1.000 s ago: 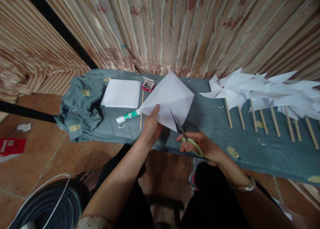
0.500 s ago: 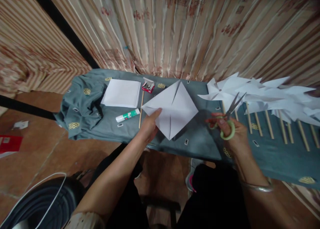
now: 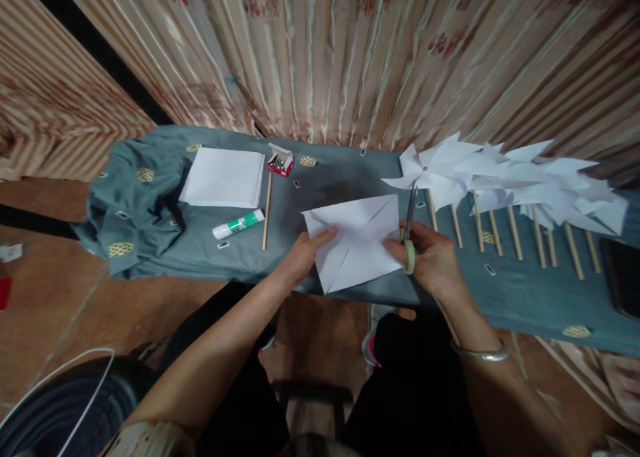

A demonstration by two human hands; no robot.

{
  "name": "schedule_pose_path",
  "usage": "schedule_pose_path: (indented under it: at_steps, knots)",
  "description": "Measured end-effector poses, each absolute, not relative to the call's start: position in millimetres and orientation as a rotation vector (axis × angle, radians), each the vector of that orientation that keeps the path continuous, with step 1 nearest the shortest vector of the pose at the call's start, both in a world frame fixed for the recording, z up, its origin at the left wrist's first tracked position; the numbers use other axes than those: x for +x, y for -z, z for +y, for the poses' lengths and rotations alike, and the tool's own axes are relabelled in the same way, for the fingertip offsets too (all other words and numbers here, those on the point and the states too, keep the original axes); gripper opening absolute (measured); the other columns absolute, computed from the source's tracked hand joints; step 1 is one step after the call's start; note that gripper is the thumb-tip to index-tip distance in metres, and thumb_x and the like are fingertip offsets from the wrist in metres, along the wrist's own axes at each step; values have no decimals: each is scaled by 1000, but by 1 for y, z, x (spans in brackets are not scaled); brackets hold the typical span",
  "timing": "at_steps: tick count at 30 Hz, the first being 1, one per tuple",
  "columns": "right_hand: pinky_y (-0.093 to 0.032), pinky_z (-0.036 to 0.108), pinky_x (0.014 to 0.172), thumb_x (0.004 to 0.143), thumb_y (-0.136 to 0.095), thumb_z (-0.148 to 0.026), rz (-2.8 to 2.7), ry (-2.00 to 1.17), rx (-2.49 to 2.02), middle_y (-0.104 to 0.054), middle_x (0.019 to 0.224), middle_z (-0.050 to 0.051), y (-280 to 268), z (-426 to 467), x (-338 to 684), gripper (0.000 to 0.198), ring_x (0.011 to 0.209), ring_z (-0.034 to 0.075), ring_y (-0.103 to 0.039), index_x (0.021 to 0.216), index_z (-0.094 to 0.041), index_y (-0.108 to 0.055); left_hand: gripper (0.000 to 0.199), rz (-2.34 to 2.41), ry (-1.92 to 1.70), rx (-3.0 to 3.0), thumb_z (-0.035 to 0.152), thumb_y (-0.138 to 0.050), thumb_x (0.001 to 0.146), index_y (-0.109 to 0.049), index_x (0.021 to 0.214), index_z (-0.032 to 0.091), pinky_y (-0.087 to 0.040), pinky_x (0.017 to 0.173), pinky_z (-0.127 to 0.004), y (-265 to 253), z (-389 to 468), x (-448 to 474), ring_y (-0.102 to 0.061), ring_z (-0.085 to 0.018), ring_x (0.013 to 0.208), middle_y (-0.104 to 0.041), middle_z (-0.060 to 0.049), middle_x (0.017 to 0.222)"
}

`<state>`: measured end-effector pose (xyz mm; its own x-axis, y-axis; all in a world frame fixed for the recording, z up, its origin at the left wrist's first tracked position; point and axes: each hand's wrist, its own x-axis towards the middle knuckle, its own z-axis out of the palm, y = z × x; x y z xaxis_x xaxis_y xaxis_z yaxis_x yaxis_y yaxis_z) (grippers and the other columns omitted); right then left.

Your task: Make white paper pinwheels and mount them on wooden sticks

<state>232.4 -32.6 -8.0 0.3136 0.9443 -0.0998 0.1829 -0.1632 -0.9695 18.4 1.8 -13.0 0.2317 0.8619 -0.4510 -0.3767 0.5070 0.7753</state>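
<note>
A square white sheet of paper point(image 3: 361, 240), slit inward along its diagonals from the corners, is held above the front of the table. My left hand point(image 3: 306, 254) pinches its left edge, thumb on top and fingers underneath. At the opposite edge is my right hand point(image 3: 433, 257), closed on a pair of scissors point(image 3: 411, 210) with pale green handles; the blades point up and away from me. My right thumb also presses on the paper's right edge.
On the cloth-covered table point(image 3: 340, 167) lie a stack of paper point(image 3: 225, 177), a glue stick point(image 3: 239, 224), a wooden stick point(image 3: 267, 210) and a small red box of metal pins point(image 3: 281, 160). Several paper pinwheels point(image 3: 500, 170) on sticks overlap at the right, near a dark phone-like object point(image 3: 623, 277).
The paper has turned from a diamond to a nearly square-on position and come nearer. My right hand has moved left with the scissors and now touches the paper's edge.
</note>
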Motion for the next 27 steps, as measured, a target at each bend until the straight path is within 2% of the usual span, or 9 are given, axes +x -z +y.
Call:
schedule_pose_path:
  at_steps: [3,5,7,9,11,14,18,23,27]
  knots:
    - [-51,31,60,49,-90,-44,-948,-988,-1541,-71,76,0,7,-29,229,47,63,16,-59,86,-22,-71,45,857,-906,589,53,-83,63,-76,87,16,-54,91,-42,4,2,16,-71,-33,99,-78,-12,90]
    - [-51,31,58,52,-88,-43,-856,-972,-1506,-72,77,0,7,-25,226,42,62,16,-59,84,-23,-70,52,756,-908,603,61,-79,65,-75,96,19,-55,89,-42,-1,1,16,-68,-34,108,-77,-12,104]
    - [-51,31,58,52,-87,-43,-772,-952,-1479,-71,75,-1,7,-21,223,40,61,15,-59,81,-23,-69,54,694,-925,636,59,-81,64,-73,102,21,-55,90,-42,-3,-1,17,-63,-34,119,-72,-12,120]
    - [-51,31,58,51,-87,-44,-749,-940,-1471,-70,73,-1,8,-19,218,40,60,16,-59,79,-23,-67,56,688,-970,659,42,-91,56,-71,103,20,-51,98,-41,-3,-4,22,-57,-33,127,-67,-12,129]
    - [-51,33,60,53,-86,-46,-798,-930,-1473,-70,74,0,8,-18,212,42,62,17,-60,82,-23,-66,58,719,-1039,632,29,-95,49,-70,101,19,-45,106,-42,-2,-8,30,-56,-32,129,-69,-12,124]
    - [-53,34,65,57,-84,-46,-885,-946,-1464,-72,79,2,8,-20,201,43,69,19,-63,87,-23,-65,51,740,-1037,607,29,-90,58,-69,104,18,-43,108,-43,-2,-14,40,-60,-30,124,-73,-11,112]
    - [-52,32,65,60,-82,-46,-948,-986,-1457,-72,80,3,8,-23,192,41,70,19,-63,88,-22,-64,42,857,-1124,537,25,-83,67,-69,107,18,-48,104,-40,-4,-13,45,-66,-26,114,-75,-8,109]
    - [-50,32,64,63,-79,-54,-1048,-951,-1533,-68,75,2,8,-23,193,41,69,19,-61,84,-22,-64,28,991,-1215,355,15,-70,80,-68,108,16,-54,93,-33,-6,-3,42,-70,-19,97,-75,-5,104]
    - [-49,30,64,64,-77,-63,-1081,-1110,-1540,-71,75,3,6,-27,194,49,67,18,-62,87,-20,-68,30,1000,-1293,341,16,-67,84,-67,114,17,-55,92,-30,-9,8,33,-70,-18,97,-76,-5,101]
